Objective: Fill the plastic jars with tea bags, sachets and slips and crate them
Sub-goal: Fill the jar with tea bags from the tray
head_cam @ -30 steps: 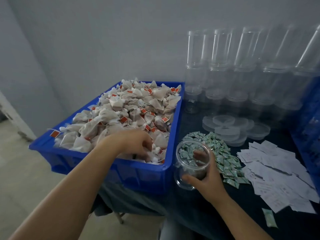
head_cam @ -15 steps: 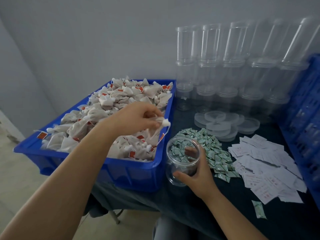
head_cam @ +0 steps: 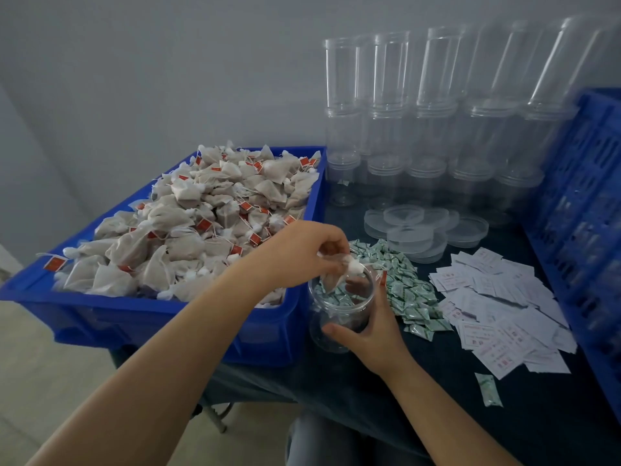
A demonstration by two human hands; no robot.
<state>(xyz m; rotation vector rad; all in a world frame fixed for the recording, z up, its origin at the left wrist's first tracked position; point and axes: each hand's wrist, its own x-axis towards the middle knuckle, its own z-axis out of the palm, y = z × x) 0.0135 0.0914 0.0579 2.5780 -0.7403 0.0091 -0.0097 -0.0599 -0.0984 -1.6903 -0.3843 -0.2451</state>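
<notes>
At centre frame, the right hand [head_cam: 371, 334] grips the jar [head_cam: 339, 311] to steady it while the left hand [head_cam: 302, 253] pinches tea bags [head_cam: 336, 275] over its mouth.

We observe the left hand [head_cam: 302, 253] pinching tea bags [head_cam: 337, 274] over the mouth of a clear jar [head_cam: 339, 314], which the right hand [head_cam: 373, 334] grips (thumb on the near wall). Beside it stands a blue bin [head_cam: 161, 317] heaped with bags; green sachets [head_cam: 403, 284] and white slips [head_cam: 504, 317] lie on the dark table [head_cam: 437, 398].
</notes>
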